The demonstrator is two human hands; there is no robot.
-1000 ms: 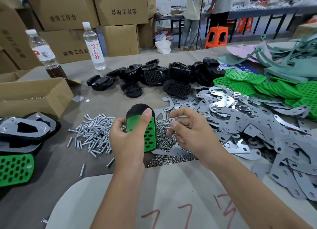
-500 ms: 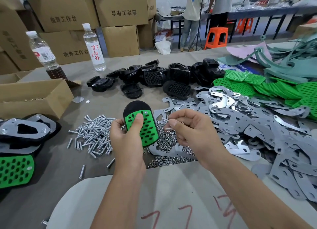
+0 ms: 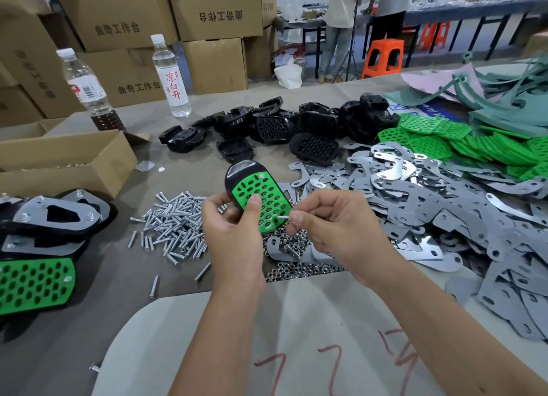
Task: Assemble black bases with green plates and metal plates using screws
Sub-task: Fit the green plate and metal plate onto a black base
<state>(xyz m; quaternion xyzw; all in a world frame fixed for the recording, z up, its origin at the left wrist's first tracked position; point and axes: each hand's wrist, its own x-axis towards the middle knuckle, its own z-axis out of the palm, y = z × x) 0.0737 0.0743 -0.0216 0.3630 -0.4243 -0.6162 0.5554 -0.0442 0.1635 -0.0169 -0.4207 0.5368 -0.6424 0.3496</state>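
Left hand (image 3: pixel 234 232) gripped black base (image 3: pixel 240 170) fitted with green plate (image 3: pixel 262 201), thumb pressed flat on the perforated face, assembly held tilted above the tabletop (image 3: pixel 89 292) near frame centre. Right hand (image 3: pixel 335 226) pinched 1 screw (image 3: pixel 282 217) between thumb and forefinger, tip touching the plate's lower right edge. Directly beneath the hands lay scattered nuts (image 3: pixel 296 266); at 9 o'clock from them, loose screws (image 3: pixel 175 226) in a heap. Spread from 3 to 4 o'clock, grey metal plates (image 3: pixel 444 212). At 12 o'clock, piled spare bases (image 3: pixel 281 126); at 2 o'clock, stacked green plates (image 3: pixel 474 146). Far at 9 o'clock sat finished assemblies (image 3: pixel 44 241), with a cardboard box (image 3: pixel 65 161) behind. At 11 o'clock stood 2 water bottles (image 3: pixel 170 75).
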